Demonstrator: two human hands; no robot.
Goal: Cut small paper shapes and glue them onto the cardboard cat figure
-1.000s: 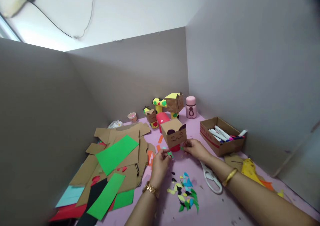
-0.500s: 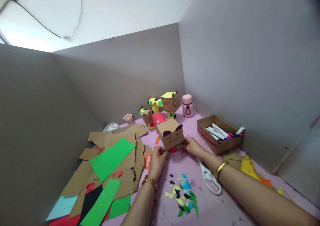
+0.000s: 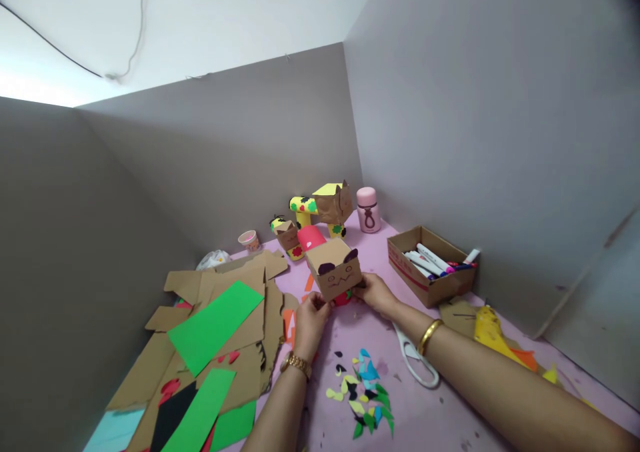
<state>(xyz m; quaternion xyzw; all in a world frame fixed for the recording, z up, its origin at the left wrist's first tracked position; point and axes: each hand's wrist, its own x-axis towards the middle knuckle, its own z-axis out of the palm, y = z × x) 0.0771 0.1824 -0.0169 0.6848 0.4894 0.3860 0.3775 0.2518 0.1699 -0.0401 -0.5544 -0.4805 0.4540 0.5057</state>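
A small cardboard animal (image 3: 334, 273) with a box head, dark ears and a drawn face stands on a red body in the middle of the pink table (image 3: 430, 412). My left hand (image 3: 310, 315) touches its lower left side, fingers curled at the base. At the lower right corner my right hand (image 3: 374, 292) grips the figure. A gold watch sits on my left wrist and a gold bangle on my right. Just in front of the hands lies a scatter of small coloured paper cut-outs (image 3: 364, 395).
Cardboard sheets with green paper strips (image 3: 213, 325) cover the left. White scissors (image 3: 413, 359) lie under my right forearm. A cardboard box of markers (image 3: 430, 265) stands right. Two more cardboard figures (image 3: 320, 213), a pink bottle (image 3: 369, 210) and a small cup (image 3: 249, 240) stand at the back. Grey partitions enclose the table.
Both hands have closed in on the base of the cardboard animal from either side. The view has shifted, so everything sits a little further left.
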